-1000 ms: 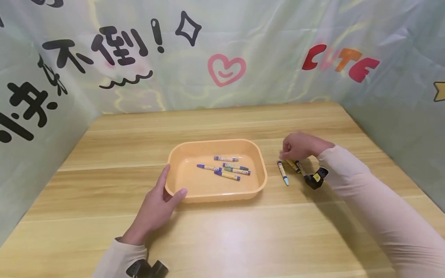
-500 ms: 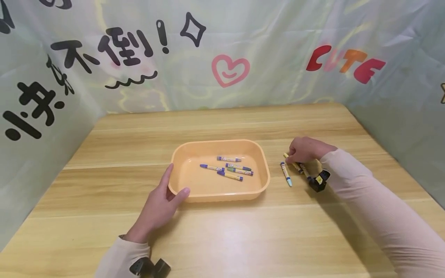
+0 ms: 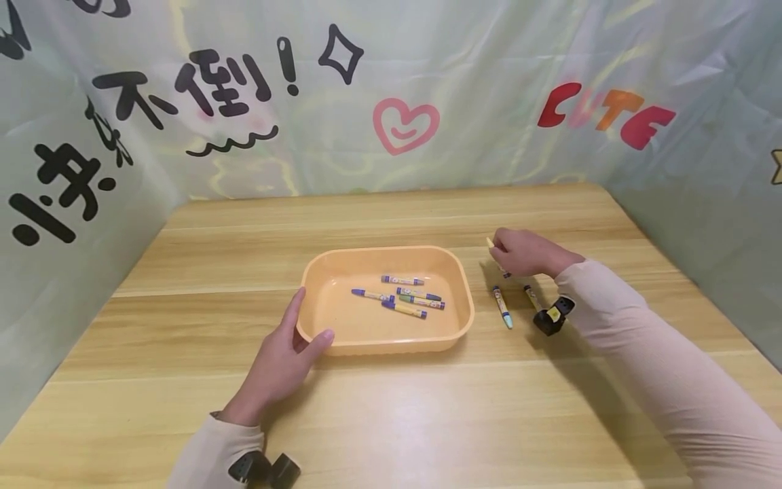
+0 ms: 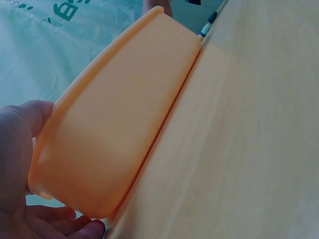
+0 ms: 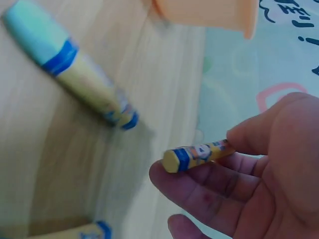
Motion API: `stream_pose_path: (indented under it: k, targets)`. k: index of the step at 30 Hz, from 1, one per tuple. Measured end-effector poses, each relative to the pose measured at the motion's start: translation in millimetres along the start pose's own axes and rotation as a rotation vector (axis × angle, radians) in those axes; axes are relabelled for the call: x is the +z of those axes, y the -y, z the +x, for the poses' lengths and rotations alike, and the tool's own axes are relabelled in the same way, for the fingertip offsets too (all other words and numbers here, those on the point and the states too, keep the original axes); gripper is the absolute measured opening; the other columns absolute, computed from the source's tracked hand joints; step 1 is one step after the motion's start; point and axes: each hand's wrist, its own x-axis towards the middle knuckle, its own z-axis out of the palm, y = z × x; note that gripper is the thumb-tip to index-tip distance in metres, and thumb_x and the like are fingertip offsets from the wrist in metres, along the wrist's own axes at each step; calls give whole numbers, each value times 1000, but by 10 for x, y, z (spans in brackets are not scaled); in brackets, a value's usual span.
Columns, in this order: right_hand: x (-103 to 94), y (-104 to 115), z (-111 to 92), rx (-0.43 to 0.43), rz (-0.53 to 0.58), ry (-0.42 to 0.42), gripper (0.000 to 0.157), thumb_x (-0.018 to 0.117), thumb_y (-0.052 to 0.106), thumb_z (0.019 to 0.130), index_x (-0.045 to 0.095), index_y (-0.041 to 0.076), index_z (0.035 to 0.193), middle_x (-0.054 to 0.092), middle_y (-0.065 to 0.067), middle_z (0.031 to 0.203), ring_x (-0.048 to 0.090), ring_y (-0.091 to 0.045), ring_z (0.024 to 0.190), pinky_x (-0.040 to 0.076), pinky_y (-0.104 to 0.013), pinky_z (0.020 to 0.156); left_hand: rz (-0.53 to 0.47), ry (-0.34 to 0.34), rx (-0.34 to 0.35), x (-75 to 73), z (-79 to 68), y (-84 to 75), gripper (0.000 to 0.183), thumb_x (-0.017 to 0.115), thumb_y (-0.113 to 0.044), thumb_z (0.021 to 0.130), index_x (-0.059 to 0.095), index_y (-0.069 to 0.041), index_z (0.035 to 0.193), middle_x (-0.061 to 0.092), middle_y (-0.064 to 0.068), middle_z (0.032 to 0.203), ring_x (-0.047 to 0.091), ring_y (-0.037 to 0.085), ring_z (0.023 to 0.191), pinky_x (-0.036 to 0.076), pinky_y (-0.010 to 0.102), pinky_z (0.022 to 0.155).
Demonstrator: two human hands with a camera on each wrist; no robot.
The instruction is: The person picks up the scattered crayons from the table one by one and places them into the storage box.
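An orange plastic tray point(image 3: 391, 346) stands on the table with several crayons point(image 3: 404, 310) lying inside. At its left front corner my left hand point(image 3: 275, 363) grips it, the thumb over the rim and the other fingers around the outside wall. My right hand point(image 3: 528, 253) is up beyond the tray's right side, pinching a yellow-wrapped crayon point(image 5: 195, 155) between thumb and fingers. Its flat yellow end with a blue band shows in the right wrist view. Below that hand lie a light-blue-tipped crayon point(image 3: 502, 308) and another crayon point(image 3: 531, 297), partly covered by the wrist camera.
The wood-grain table point(image 3: 391, 421) is enclosed at the back and sides by a printed cloth point(image 3: 476, 81) with letters and a pink heart. A black wrist camera point(image 3: 552, 316) hangs low over the table beneath the right sleeve.
My right hand has picked the yellow crayon up from the small group and moved up and slightly left with it. The left hand stays on the tray; the head view shifted a little.
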Motion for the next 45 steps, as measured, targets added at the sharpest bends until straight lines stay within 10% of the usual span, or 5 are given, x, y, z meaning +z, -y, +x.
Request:
stream_pose_path:
  k: [16,33,45]
  targets:
    - [-92,394,110,-84,242,1,18,44,12,103,48,-4,110,60,-19,94,64,-29,74,57,-36,62,4,-14,5,3,-18,26,87,64,-39,94,10,-13,157,41,22,146,52,28,125,45,39,101]
    - [-95,816,319,-234,177,-44,22,57,9,95,55,-1,113,65,-14,94,65,-22,73,56,-34,64,-8,-8,11,-10,-4,14,88,64,-39,94,9,-13,157,38,22,148,51,28,126,45,38,100]
    - [65,1133,500,-304,101,151,22,56,8,95,56,3,117,63,-11,100,63,-17,67,53,-34,71,-5,-1,12,-8,1,4,87,63,-39,94,8,-13,157,37,23,148,50,28,126,45,37,100]
